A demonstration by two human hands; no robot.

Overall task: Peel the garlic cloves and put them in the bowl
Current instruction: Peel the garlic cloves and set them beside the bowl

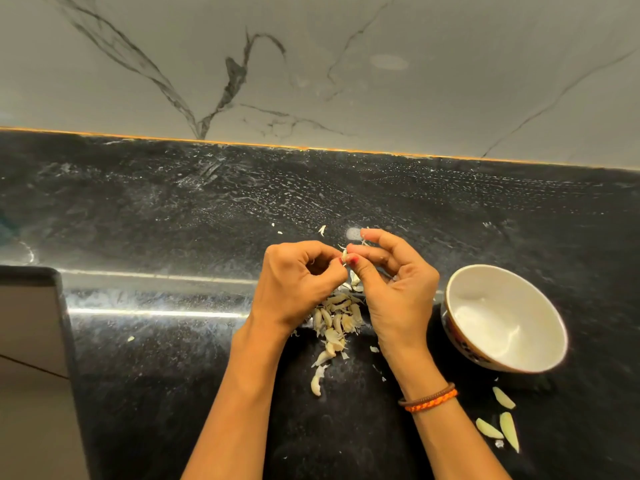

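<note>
1. Left of the white round ceramic bowl [498, 317], above the pile of pale unpeeled garlic cloves [334, 318], both hands work one small papery clove [344, 255].
2. Left hand [298, 282] pinches its end; right hand [391, 282] pinches the skin opposite.
3. Likely light, firm, slick once bared: grip by the tips.
4. Three peeled yellowish cloves [502, 420] lie below the bowl, which looks empty; bare black counter [173, 202] lies beyond.

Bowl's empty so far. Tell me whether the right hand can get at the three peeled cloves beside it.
Probably yes: the three peeled pale cloves lie bare on the black counter, uncovered, below the white bowl. But the right hand is pinching a clove.
</note>
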